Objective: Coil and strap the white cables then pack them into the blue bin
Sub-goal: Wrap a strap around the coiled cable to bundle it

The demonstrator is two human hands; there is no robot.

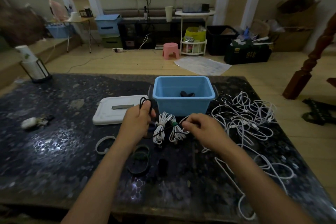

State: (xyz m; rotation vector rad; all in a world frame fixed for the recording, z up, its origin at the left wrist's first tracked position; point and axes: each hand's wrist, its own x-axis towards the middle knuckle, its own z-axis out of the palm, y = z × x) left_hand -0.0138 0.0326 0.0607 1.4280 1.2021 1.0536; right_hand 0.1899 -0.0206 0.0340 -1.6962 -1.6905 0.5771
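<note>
Dark items at the bottom of the blue bin (183, 102) are too dim to identify. The right hand (201, 129) covers whatever its fingertips pinch, and the left hand (139, 122) hides most of the black cord (145, 102) it grips. The small white object (30, 122) at the table's left is blurred. Loose white cables (247, 120) trail off past the table's near edge, ends indistinct.

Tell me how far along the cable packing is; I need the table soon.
Early. Done: two coiled white bundles lie before the blue bin, which holds only something dark. In hand: the left hand grips black cable loops, the right hand pinches a strand. Left: the tangled white cables at right.
</note>
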